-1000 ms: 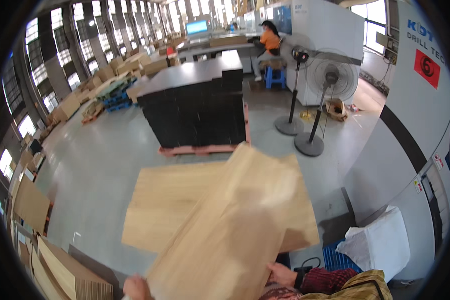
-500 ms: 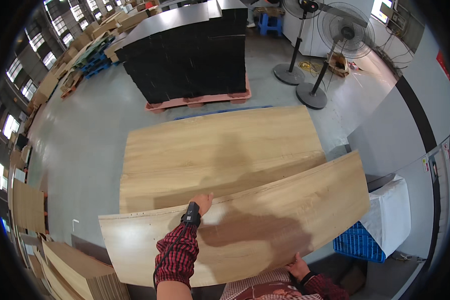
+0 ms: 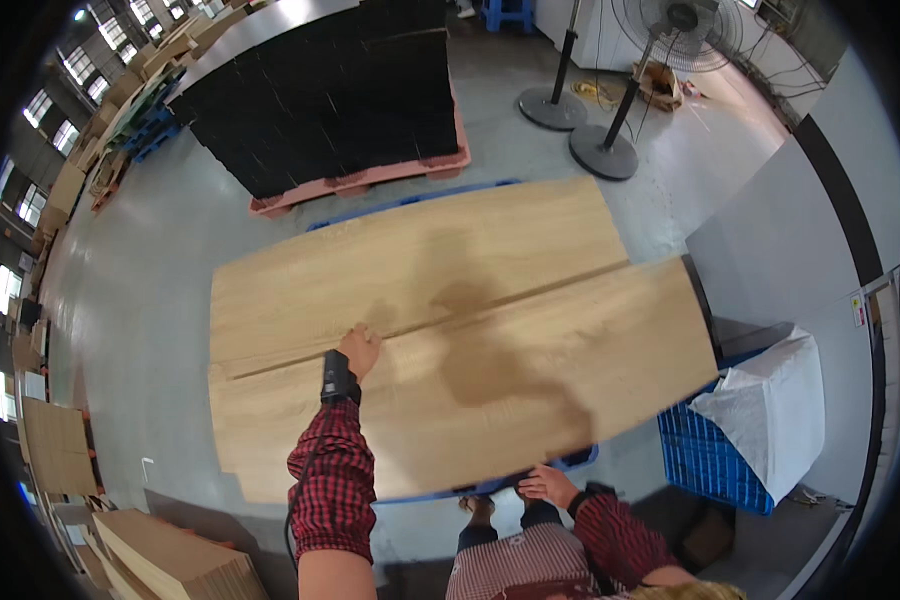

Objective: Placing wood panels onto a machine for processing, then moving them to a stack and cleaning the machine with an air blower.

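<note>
A long, light wood-grain board [image 3: 530, 360] lies almost flat over the near half of a pallet load. Beyond a narrow dark gap is a second wood-grain board [image 3: 370, 260]. My left hand [image 3: 359, 350] reaches across the near board to its far edge, the fingers curled over that edge. A dark device is strapped to this wrist. At the near edge, right of my body, my right hand [image 3: 547, 486] has its fingers closed on the rim. Parts of both hands' fingertips are hidden against the board.
Under the boards shows a blue pallet [image 3: 575, 458]. A black stack [image 3: 320, 110] on a pink pallet stands beyond, with a standing fan [image 3: 605, 150] to its right. A blue crate [image 3: 710, 450] with a white sack is at right. More panels [image 3: 175, 560] stand at lower left.
The near board, tilted and raised along its near side before, has come down onto the load. Both hands moved with it, the left forward and leftward. The view has shifted slightly.
</note>
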Motion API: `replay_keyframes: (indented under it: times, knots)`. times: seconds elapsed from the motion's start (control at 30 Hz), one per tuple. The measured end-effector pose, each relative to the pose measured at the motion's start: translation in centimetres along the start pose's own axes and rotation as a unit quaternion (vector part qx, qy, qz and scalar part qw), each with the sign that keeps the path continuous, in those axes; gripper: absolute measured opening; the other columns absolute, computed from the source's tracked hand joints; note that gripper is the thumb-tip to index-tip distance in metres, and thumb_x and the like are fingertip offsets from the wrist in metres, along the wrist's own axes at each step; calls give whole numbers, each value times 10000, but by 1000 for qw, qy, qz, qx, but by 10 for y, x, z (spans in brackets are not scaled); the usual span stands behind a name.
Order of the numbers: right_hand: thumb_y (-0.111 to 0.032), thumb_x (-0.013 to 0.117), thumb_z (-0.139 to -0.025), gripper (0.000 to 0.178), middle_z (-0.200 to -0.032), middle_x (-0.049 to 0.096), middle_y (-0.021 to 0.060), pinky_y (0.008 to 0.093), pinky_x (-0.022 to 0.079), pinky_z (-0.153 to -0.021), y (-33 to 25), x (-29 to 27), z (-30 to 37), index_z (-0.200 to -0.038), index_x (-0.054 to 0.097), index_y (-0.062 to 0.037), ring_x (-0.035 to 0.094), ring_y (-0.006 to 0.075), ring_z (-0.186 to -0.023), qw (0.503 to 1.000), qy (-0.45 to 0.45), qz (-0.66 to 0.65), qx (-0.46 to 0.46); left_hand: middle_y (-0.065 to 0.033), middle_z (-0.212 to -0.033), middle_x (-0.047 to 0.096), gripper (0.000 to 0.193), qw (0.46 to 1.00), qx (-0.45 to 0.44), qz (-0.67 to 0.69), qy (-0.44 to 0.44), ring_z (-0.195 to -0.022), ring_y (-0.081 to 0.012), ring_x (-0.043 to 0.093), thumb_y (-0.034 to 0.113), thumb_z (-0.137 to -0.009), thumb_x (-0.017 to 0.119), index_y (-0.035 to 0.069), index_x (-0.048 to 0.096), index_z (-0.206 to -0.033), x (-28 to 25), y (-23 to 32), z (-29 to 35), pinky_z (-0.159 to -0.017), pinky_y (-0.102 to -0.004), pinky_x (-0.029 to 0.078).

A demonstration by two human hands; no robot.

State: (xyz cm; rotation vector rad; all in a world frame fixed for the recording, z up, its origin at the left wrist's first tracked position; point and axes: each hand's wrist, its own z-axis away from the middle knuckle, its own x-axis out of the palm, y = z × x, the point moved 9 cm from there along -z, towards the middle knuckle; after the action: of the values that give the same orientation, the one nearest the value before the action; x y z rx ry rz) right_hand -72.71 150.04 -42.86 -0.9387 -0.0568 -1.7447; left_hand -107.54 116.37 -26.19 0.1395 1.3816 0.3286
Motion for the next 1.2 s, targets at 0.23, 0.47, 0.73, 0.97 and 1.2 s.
replay_keyframes:
  times: [0.23,0.47,0.73,0.97,1.2]
  knots:
    - [-274,422,-892,301,-914,603,166,340,508,-689,0,82,-31,-983,510,-1,615,259,-837,964,-96,204,138,-194,-759,550,212,993,105,5,-59,-742,-345,533,157,-832,406,0,517,-922,116,-87,164,-688,-441,435]
    - [-184,459,-845,231,-726,617,161,289,496,-525,-29,126,-15,-886,551,24,610,221,-585,934,-31,327,143,-129,-702,611,178,921,56,-57,-382,-608,-209,606,175,-775,494,23,583,-803,286,-165,612,-515,-320,488]
    - [-219,433,-834,224,-651,574,156,361,477,-493,19,173,-53,-869,502,-8,583,269,-543,855,-26,487,175,-134,-744,603,239,764,-467,437,-89,-609,-242,596,222,-790,496,39,575,-923,200,-240,712,-597,-327,474]
    - [-225,450,-837,237,-737,596,173,316,485,-537,238,433,-62,-887,501,1,599,251,-597,727,-186,628,209,-90,-762,610,331,708,-471,521,74,-647,-158,588,279,-827,484,-11,568,-961,143,-355,745,-565,-285,478]
    - [-158,455,-823,198,-693,600,152,289,492,-527,346,506,-102,-886,538,10,602,208,-586,643,-229,693,233,-72,-744,618,317,576,-517,597,212,-628,-143,588,300,-826,468,32,582,-951,72,-476,812,-562,-267,461]
